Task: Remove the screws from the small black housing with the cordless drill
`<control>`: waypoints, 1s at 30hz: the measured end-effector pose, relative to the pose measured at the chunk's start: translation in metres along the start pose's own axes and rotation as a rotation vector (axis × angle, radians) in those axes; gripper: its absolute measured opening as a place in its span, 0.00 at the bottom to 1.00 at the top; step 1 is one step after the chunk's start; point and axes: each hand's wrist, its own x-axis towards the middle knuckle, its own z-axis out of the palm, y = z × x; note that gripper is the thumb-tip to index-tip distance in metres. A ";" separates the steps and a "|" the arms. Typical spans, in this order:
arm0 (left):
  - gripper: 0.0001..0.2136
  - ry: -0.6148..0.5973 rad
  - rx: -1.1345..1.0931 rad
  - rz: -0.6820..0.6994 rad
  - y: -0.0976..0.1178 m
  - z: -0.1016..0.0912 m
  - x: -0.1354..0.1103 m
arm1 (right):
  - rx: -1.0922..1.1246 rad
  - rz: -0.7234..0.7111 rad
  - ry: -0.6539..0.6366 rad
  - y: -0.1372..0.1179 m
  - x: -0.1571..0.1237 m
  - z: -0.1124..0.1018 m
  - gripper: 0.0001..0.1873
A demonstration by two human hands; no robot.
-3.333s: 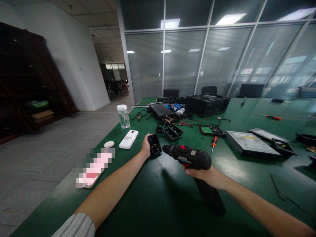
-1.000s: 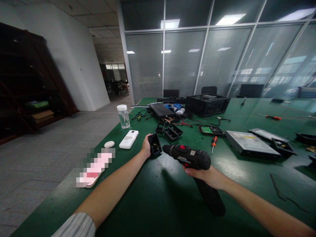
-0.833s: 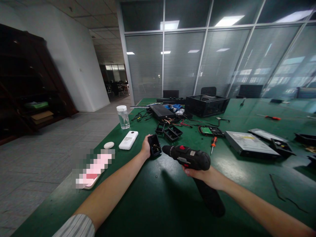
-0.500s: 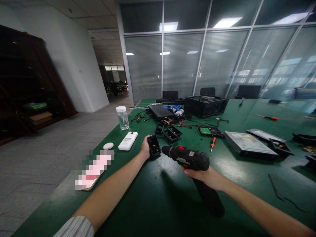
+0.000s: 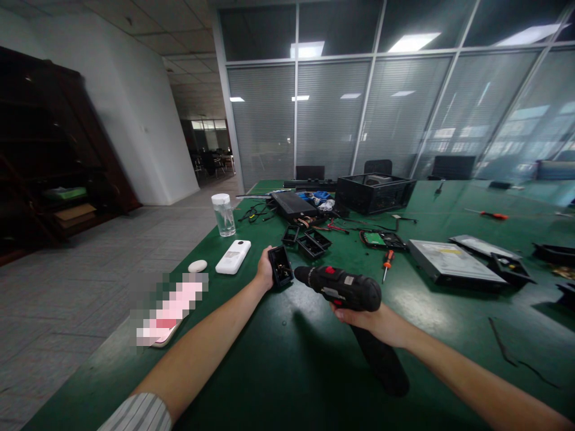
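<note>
My left hand [image 5: 266,270] is closed on the side of a small black open box-shaped housing [image 5: 281,267], tilted so that its hollow faces right and toward me; small brassy bits show inside. In my right hand [image 5: 369,320] is a black cordless drill [image 5: 339,286] with red buttons, gripped by its handle. The drill's chuck points left at the housing's right edge, and whether the two touch I cannot tell. Any bit at the tip is hidden. Just behind the housing lie several similar black frames [image 5: 311,245] on the green table [image 5: 269,371].
Left of my left arm are a phone [image 5: 168,314], a white oval case [image 5: 197,266], a white power bank [image 5: 233,257] and a clear jar [image 5: 223,215]. To the right lie an orange screwdriver [image 5: 388,263], a circuit board [image 5: 380,239] and an optical drive [image 5: 453,261]. A black computer case [image 5: 375,194] stands behind.
</note>
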 end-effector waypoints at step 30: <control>0.16 0.006 -0.022 0.001 0.001 0.003 -0.003 | -0.003 0.013 0.012 0.003 -0.001 0.000 0.13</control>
